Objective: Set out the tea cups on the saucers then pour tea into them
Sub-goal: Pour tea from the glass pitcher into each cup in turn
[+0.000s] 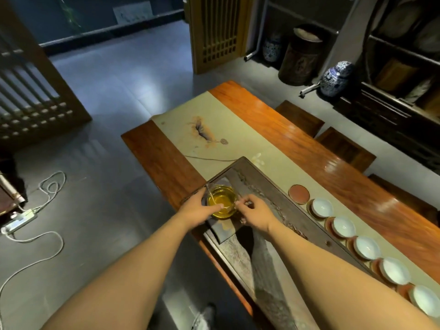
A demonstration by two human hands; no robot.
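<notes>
A glass pitcher [221, 201] of yellow tea stands at the far end of the dark stone tea tray [297, 208]. My left hand [194, 208] wraps its left side with fingertips on the glass. My right hand [256, 214] pinches the handle on its right side. Along the tray's right edge runs a row of red-brown saucers. The farthest saucer [299, 194] is bare. The others carry white tea cups, such as the first cup [322, 207], the second cup [344, 226] and a third cup [367, 247]; all look empty.
The tray lies on a pale green runner [228, 129] over a long orange wooden table [309, 144]. Wooden stools [342, 146] stand along the right side. On the floor at left lie a power strip and white cables [21, 222]. My shoe [204, 315] shows below.
</notes>
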